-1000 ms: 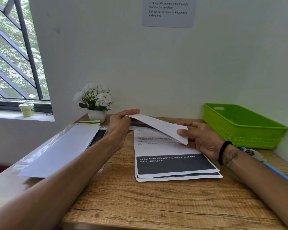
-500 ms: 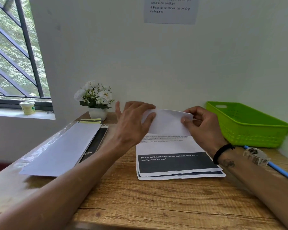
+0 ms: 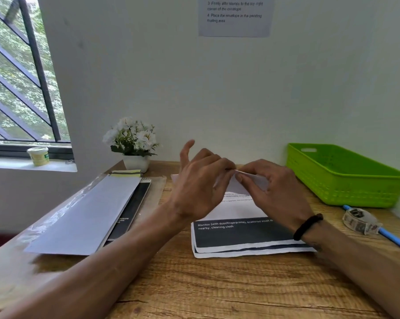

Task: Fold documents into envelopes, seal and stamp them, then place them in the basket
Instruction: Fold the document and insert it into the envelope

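Note:
Both hands hold a folded white document (image 3: 237, 184) in the air above a stack of printed sheets (image 3: 245, 236) on the wooden desk. My left hand (image 3: 199, 187) pinches its top left edge, with the little finger raised. My right hand (image 3: 272, 189) pinches the top right part; the two sets of fingertips meet at the fold. Most of the folded paper is hidden behind the hands. The green basket (image 3: 346, 178) stands at the back right and looks empty. A pack of white envelopes (image 3: 84, 215) in clear wrap lies at the left. A roll of stamps (image 3: 360, 221) sits right of the sheets.
A blue pen (image 3: 394, 240) lies under the stamp roll at the right edge. A black notebook (image 3: 131, 210) pokes out from under the envelope pack. A small white flower pot (image 3: 134, 143) stands against the back wall. A small cup (image 3: 38, 155) sits on the windowsill.
The paper went from a slanted, loosely held sheet to a smaller fold held upright. Both hands came together at its top edge, and the left little finger lifted.

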`<state>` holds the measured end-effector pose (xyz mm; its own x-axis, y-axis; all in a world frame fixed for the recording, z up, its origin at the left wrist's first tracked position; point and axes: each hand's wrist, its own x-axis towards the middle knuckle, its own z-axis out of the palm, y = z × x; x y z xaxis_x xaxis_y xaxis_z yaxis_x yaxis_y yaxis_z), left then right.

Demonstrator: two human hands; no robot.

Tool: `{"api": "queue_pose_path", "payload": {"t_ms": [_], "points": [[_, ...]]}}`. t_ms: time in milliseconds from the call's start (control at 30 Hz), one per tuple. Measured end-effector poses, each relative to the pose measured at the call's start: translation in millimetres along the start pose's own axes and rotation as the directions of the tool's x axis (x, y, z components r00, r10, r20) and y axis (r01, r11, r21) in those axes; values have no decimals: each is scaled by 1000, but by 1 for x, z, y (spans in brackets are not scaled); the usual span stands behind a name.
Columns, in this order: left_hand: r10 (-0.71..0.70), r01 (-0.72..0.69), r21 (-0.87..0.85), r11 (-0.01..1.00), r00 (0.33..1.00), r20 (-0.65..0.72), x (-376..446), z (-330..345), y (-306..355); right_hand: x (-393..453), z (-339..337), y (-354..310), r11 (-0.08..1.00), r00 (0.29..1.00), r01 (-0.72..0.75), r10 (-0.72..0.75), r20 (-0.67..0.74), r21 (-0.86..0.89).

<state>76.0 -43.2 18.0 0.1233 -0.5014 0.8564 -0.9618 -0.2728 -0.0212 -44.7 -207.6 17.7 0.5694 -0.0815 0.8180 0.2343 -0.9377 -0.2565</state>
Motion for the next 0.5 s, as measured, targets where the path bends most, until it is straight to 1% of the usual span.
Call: {"api": "queue_pose_path", "payload": {"t_ms": [100,200,300,400,467,500], "points": [[-5,5,-5,1000,1000,1,2,1,-4,1,0,4,1000,1000,-9,9,-15,17],[-35,35,2,999,999,0,3,0,-13,3,-1,9,999,996,-47,48,-76,14],[-89,90,21,996,996,-13,4,-3,-27,6,-4,13,988,981,-137,145,-127,73],[-188,188,-2,982,982,-35,3,-5,-42,9,-7,17,958,952,-243,265,-150,151],[-256,254,-49,966,966,-47,3,-5,-50,11,-10,19,933,932,-291,326,-157,213],[-291,285,-104,953,956,-46,2,-5,-53,12,-12,19,915,921,-314,359,-154,252]]}}
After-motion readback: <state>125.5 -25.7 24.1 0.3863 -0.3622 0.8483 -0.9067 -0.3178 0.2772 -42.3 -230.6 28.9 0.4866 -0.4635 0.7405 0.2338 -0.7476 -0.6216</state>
